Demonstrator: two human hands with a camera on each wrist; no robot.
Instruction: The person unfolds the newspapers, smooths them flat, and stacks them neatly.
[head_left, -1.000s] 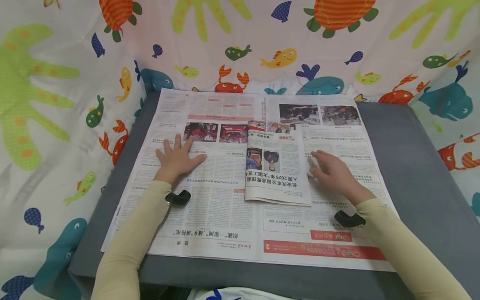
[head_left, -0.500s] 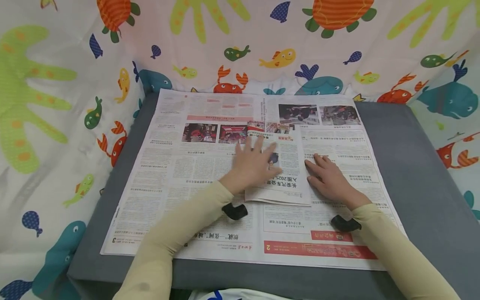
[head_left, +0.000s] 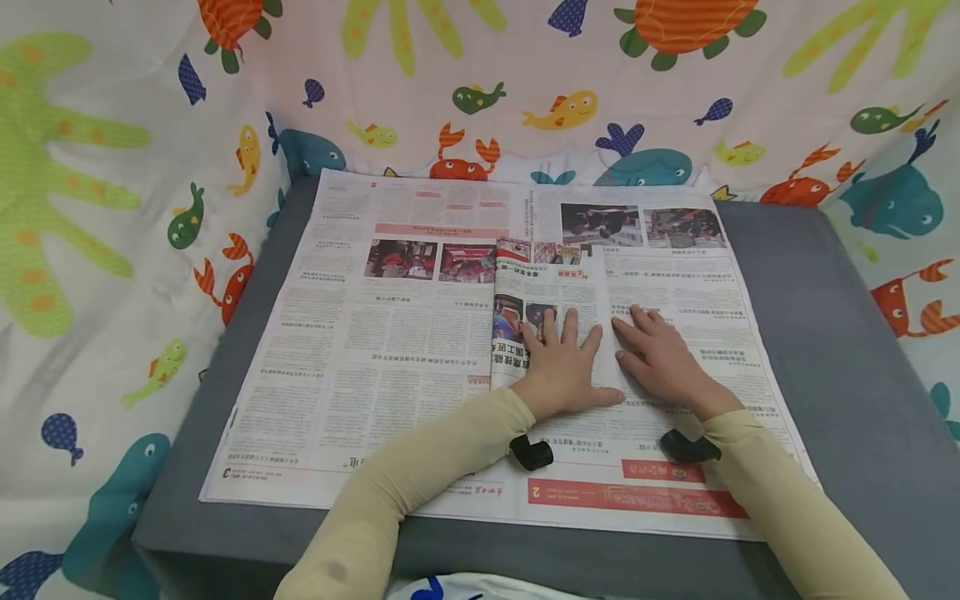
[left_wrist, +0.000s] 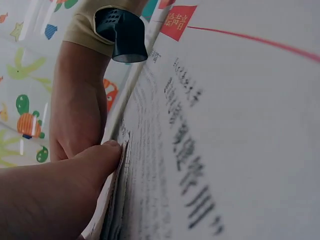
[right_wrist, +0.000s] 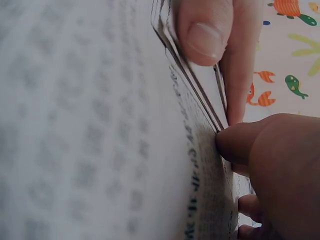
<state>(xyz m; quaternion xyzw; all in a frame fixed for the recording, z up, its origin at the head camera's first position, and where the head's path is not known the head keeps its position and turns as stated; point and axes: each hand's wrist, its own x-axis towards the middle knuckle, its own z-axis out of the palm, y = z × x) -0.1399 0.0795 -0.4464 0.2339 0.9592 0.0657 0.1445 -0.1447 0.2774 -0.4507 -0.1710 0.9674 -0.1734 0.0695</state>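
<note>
A small folded newspaper (head_left: 513,362) lies on a larger newspaper (head_left: 300,375) spread out beneath it. My left hand (head_left: 561,367) rests flat on the folded one with its fingers spread, covering its lower right part. Just to the right, my right hand (head_left: 667,362) lies on the spread sheet beside the folded paper's right edge, fingers straight and thumb slightly apart. The right wrist view has the left thumb (right_wrist: 205,37) on top of the folded layers and the right hand (right_wrist: 285,170) close beside their edge. In the left wrist view, the left hand (left_wrist: 55,190) presses by the layered edge.
The newspapers lie on a grey table (head_left: 787,300), whose surface shows along both sides and the front. A white curtain (head_left: 510,50) printed with sea animals stands behind the table and at its sides. Each wrist carries a black camera (head_left: 531,452).
My left hand has moved right from the left page, across the folded newspaper, onto its lower right part. My right hand has shifted only slightly, its fingers lying a little lower.
</note>
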